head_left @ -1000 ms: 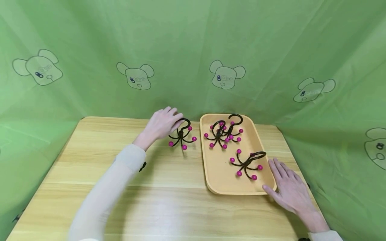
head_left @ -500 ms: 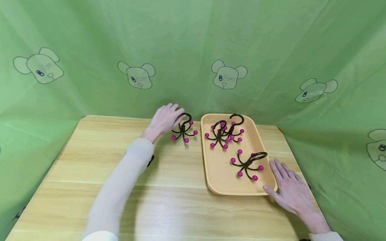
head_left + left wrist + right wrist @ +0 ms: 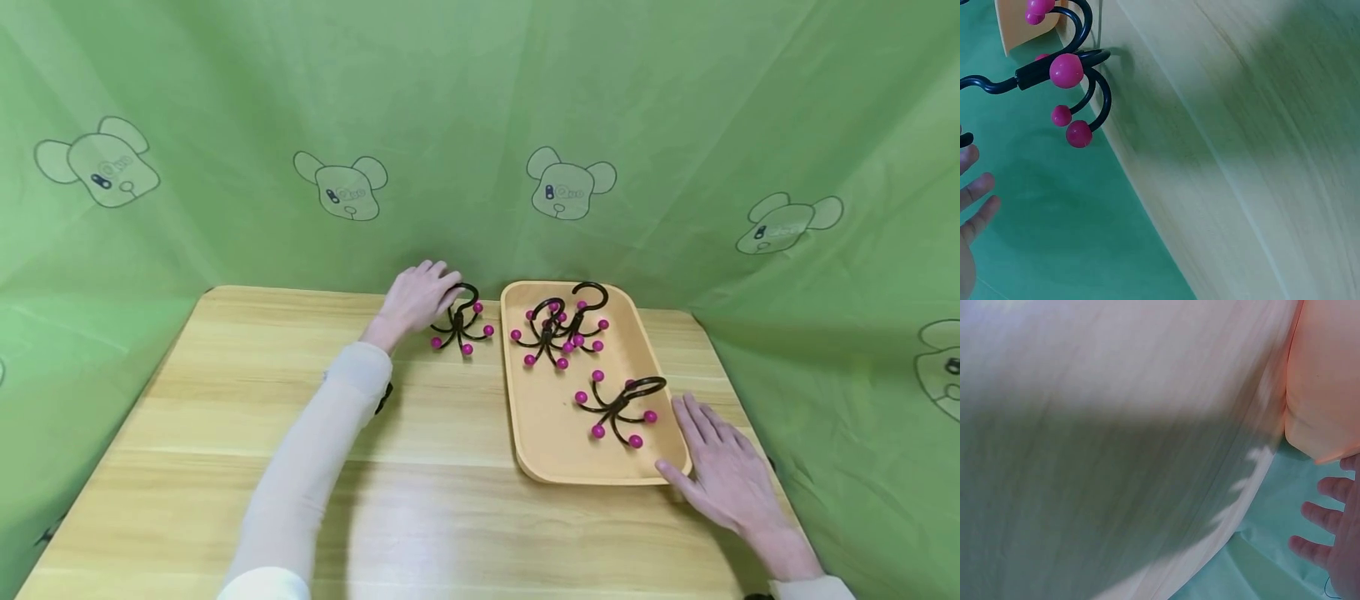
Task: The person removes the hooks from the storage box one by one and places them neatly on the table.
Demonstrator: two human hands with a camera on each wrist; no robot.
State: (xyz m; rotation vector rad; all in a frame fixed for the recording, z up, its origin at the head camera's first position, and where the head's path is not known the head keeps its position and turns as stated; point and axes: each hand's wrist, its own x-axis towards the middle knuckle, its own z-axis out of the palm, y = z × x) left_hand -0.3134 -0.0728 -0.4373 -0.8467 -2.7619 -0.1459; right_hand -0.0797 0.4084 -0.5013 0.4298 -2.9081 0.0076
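My left hand (image 3: pixel 416 298) pinches the top bend of a black rotating hanger hook (image 3: pixel 459 321) with pink ball tips, left of the tray. In the left wrist view the same hook (image 3: pixel 1035 75) has its prongs toward the tabletop; whether they touch it I cannot tell. Several fingers (image 3: pixel 979 215) reach in below it. My right hand (image 3: pixel 723 475) lies flat with straight fingers along the right side of the beige tray (image 3: pixel 525 450), its thumb at the near corner. Inside the tray are two hooks close together at the back, one a black hook (image 3: pixel 547 333), and another tilted hook (image 3: pixel 617 407) nearer me.
The wooden table (image 3: pixel 247 417) stretches left and in front of the tray. A green curtain (image 3: pixel 450 125) with printed mouse heads closes off the back and both sides, right against the table's edges.
My left hand has shifted slightly right and toward the back, carrying the hook closer to the tray; over the last half second it has barely moved. The right hand stays in place.
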